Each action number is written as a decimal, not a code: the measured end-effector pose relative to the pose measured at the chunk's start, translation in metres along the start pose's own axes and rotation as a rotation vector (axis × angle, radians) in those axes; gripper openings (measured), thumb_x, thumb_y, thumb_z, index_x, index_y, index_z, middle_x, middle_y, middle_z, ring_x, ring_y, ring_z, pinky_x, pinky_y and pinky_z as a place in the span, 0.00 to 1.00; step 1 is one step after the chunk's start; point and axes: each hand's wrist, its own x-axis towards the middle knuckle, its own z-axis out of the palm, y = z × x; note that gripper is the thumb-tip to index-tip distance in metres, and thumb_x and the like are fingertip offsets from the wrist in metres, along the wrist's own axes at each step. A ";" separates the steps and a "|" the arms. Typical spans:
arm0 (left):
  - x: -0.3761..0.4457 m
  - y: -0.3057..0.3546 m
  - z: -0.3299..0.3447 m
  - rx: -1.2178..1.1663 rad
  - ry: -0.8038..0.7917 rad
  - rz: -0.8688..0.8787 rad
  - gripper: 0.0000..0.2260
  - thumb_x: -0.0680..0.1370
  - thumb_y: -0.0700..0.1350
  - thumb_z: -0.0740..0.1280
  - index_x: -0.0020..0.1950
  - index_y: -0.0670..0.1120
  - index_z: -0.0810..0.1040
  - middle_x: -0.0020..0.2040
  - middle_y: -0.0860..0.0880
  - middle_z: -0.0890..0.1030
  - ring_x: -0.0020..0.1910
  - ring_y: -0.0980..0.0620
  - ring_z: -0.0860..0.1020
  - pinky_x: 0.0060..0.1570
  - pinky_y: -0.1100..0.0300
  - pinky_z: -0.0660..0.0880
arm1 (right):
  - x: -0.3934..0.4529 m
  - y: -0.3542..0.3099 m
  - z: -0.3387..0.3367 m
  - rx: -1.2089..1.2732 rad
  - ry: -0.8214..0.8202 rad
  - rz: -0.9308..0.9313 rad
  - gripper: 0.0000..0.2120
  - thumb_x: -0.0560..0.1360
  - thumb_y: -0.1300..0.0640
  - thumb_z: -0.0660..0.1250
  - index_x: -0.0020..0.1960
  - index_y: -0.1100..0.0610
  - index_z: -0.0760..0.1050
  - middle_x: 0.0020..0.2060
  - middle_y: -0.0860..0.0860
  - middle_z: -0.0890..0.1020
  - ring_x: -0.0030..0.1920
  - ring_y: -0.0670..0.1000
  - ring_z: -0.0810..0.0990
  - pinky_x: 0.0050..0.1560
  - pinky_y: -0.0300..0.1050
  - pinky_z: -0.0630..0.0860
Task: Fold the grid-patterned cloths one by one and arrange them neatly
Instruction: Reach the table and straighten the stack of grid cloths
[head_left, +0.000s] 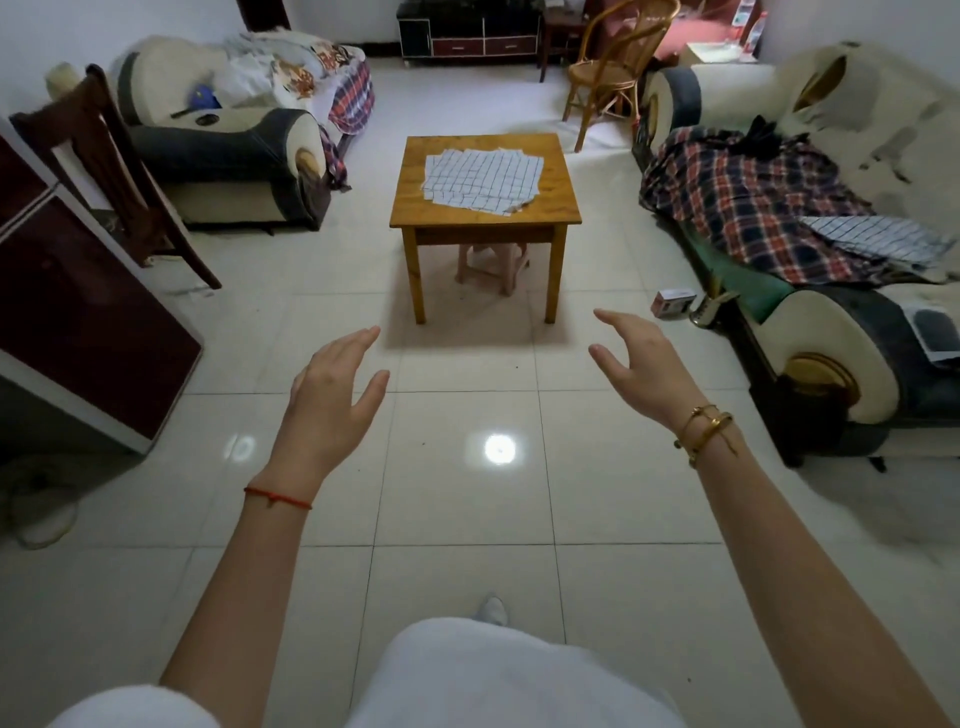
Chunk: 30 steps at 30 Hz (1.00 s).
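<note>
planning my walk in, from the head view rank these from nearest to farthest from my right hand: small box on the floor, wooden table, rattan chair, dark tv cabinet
From the right hand:
1. Small box, on the floor just ahead, by the right sofa.
2. Wooden table, ahead and to the left, mid-room.
3. Rattan chair, beyond the table.
4. Dark TV cabinet, against the far wall.

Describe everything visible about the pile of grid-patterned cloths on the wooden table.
The grid-patterned cloths are white with thin dark lines, lying flat and unfolded in a loose, fanned stack, corners offset. They look like thin woven fabric. The pile sits toward the far half of the small wooden table. Neither hand touches it; nothing else rests on it.
</note>
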 end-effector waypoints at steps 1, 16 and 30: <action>0.016 -0.001 0.003 0.004 -0.011 0.000 0.22 0.80 0.49 0.62 0.74 0.49 0.65 0.71 0.49 0.71 0.71 0.50 0.66 0.69 0.43 0.66 | 0.013 0.004 0.001 0.006 0.004 0.009 0.23 0.79 0.53 0.62 0.72 0.56 0.65 0.68 0.53 0.71 0.69 0.51 0.66 0.70 0.49 0.63; 0.242 -0.033 0.068 -0.001 -0.047 -0.012 0.22 0.81 0.50 0.61 0.75 0.50 0.64 0.72 0.51 0.69 0.72 0.52 0.65 0.70 0.47 0.65 | 0.230 0.066 0.041 0.041 -0.037 0.052 0.22 0.79 0.52 0.61 0.72 0.55 0.64 0.68 0.52 0.71 0.69 0.51 0.66 0.68 0.45 0.62; 0.509 -0.064 0.119 0.035 0.024 -0.164 0.22 0.80 0.50 0.61 0.74 0.50 0.64 0.72 0.50 0.70 0.71 0.51 0.66 0.69 0.45 0.66 | 0.529 0.132 0.040 0.048 -0.073 -0.047 0.22 0.78 0.53 0.62 0.71 0.56 0.66 0.67 0.52 0.72 0.67 0.51 0.68 0.63 0.36 0.59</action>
